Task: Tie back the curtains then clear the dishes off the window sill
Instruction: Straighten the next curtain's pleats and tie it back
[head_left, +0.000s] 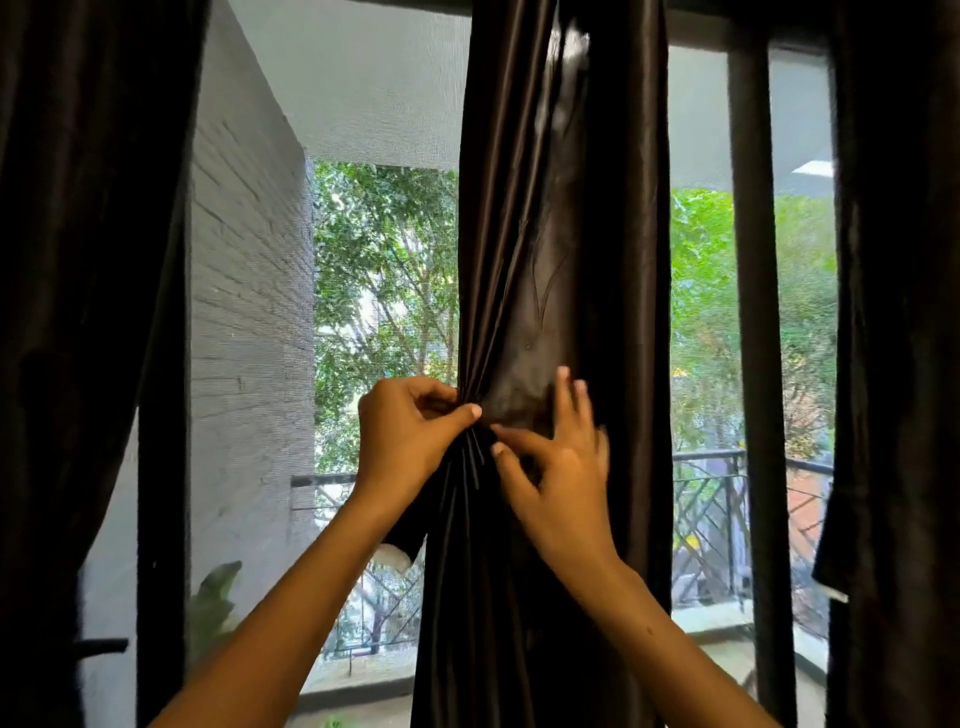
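Head view: the left hand (410, 436) is pinching the gathered middle curtain (540, 234), hanging before the window frame (750, 312). The right hand (558, 467) is touching the bunch with thumb and forefinger, remaining fingers spread.

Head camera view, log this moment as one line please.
left hand pinches gathered middle curtain | right hand fingers on curtain | tie unfinished | dishes not in view

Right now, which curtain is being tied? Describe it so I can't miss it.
Look at the big window: three dark curtains hang there. It is the middle curtain, between the two panes. Unlike its neighbours, it is bunched at the waist, where the left hand pinches it.
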